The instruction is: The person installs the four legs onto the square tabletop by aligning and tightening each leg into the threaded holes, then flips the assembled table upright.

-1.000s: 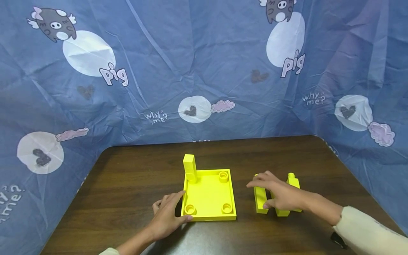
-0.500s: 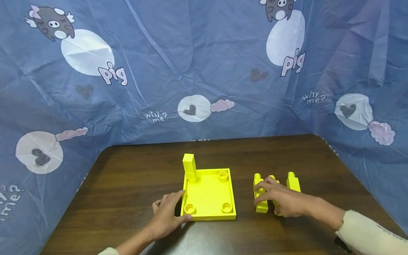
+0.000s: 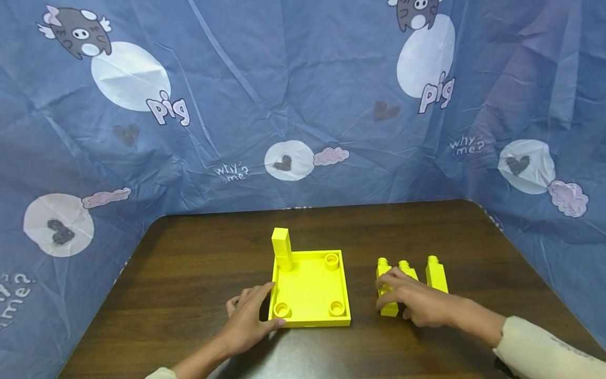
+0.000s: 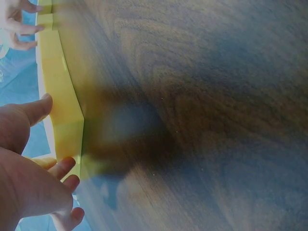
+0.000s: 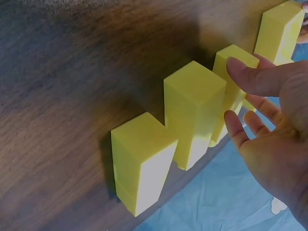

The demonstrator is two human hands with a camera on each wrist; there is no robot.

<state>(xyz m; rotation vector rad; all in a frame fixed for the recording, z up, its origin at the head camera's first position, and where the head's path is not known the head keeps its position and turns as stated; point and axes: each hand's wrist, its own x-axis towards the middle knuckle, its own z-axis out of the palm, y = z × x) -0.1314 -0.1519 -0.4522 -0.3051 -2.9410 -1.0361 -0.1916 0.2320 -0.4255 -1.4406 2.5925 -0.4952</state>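
Note:
A square yellow tray lies on the table, with round sockets showing in three corners and a yellow post upright in its far left corner. My left hand holds its near left corner, thumb at the front wall and fingers along the left side. To the right, three square yellow posts with round pegs lie side by side: a left post, a middle post and a right post. My right hand is over the left post, fingers at its left side and thumb at its right, partly hiding the middle one.
The dark wooden table has rounded far corners. A blue printed cloth hangs behind it and along both sides. Something dark shows below the right sleeve.
My right hand has lowered from above the posts, and its fingers have come down around the left post. The left hand and the tray have stayed in place.

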